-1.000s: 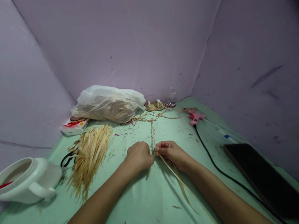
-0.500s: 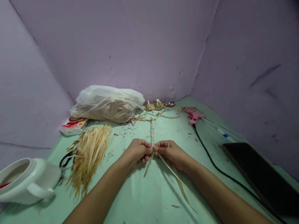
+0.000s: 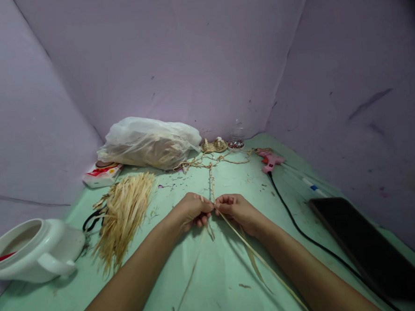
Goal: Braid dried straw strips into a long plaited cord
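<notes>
Braided plant-fiber cord (image 3: 211,181) lies at the center of the green tabletop (image 3: 219,295), extending from the fingertips straight back toward a tangle of thin twisted cord (image 3: 197,164). The left hand (image 3: 192,212) pinches the near end of the braid between thumb and index finger, with the remaining fingers curled. The right hand (image 3: 239,214) grips the same end from the opposite side, just beside the left fingertips, with its thumb and fingers closed on the work. A long pale fiber strip (image 3: 265,259) runs from the right fingertips toward the near edge of view; a thinner, blurred strand (image 3: 191,274) trails below the left hand. To the left, a bundle of dried fiber strips (image 3: 128,212) lies near a white vessel (image 3: 56,244) with a handle. Behind the bundle, a translucent plastic bag (image 3: 150,140) rests beside a red-and-white box (image 3: 101,176). To the right, a pink glue gun (image 3: 271,161) lies with its black power cord (image 3: 296,227) routed past a dark, flat rectangular device (image 3: 360,244)
</notes>
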The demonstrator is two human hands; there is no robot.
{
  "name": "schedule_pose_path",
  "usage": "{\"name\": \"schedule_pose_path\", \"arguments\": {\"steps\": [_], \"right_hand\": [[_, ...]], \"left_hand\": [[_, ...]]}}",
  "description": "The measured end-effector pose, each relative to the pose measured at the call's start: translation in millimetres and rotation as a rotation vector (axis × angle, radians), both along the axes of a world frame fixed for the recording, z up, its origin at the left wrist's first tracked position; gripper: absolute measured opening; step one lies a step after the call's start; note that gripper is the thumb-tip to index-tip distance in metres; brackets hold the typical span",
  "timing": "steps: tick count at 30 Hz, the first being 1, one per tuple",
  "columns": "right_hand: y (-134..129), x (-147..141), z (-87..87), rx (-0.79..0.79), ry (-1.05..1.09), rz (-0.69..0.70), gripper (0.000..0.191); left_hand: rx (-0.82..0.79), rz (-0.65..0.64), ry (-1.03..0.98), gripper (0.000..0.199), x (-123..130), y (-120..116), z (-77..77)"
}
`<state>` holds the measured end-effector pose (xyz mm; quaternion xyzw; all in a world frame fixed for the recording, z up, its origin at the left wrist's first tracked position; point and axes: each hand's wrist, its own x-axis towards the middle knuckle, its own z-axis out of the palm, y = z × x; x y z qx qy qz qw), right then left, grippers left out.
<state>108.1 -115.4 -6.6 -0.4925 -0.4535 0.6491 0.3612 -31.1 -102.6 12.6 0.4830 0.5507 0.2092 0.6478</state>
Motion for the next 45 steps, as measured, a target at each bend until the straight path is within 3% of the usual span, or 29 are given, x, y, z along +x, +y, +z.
{"name": "schedule_pose_path", "arguments": {"steps": [4, 7, 12, 15, 19, 24, 29, 33, 38, 43, 45], "right_hand": [[2, 1, -0.8, 0.052, -0.027, 0.013, 0.006], [6, 3, -7.0, 0.185, -0.110, 0.051, 0.005], [6, 10, -12.5, 0.499, -0.431, 0.138, 0.007], [2, 13, -6.8, 0.578, -0.658, 0.129, 0.013], [1, 12, 0.6, 0.482, -0.824, 0.076, 0.017], [-3, 6, 4.9, 0.325, -0.815, 0.041, 0.017], [-14, -3, 11.0, 0.342, -0.820, 0.014, 0.009], [-15, -6, 5.9, 0.368, -0.753, -0.009, 0.008], [-14, -2, 2.1, 0.311, -0.610, 0.083, 0.008], [-9, 19, 21.9, 0.155, -0.496, 0.379, 0.012], [-4, 29, 30.2, 0.095, -0.458, 0.210, 0.010]], "left_hand": [[0.026, 0.021, 0.055, 0.008, -2, 3, -1.4], [0.011, 0.042, 0.043, 0.008, -1, 3, -3.7], [0.076, 0.077, 0.141, 0.008, 7, 3, -6.0], [0.175, 0.084, 0.155, 0.007, 11, 1, -6.5], [0.183, 0.118, 0.141, 0.007, 14, -1, -7.5], [0.196, 0.165, 0.139, 0.007, 18, -3, -7.7], [0.107, 0.211, 0.105, 0.016, 19, -5, -1.6], [-0.010, 0.146, 0.024, 0.018, 14, -5, 3.1], [0.045, 0.086, 0.083, 0.005, 6, -3, -2.1], [0.056, 0.055, 0.104, 0.006, 2, 0, -2.9], [0.060, 0.064, 0.111, 0.006, 2, 1, 0.0]]}}
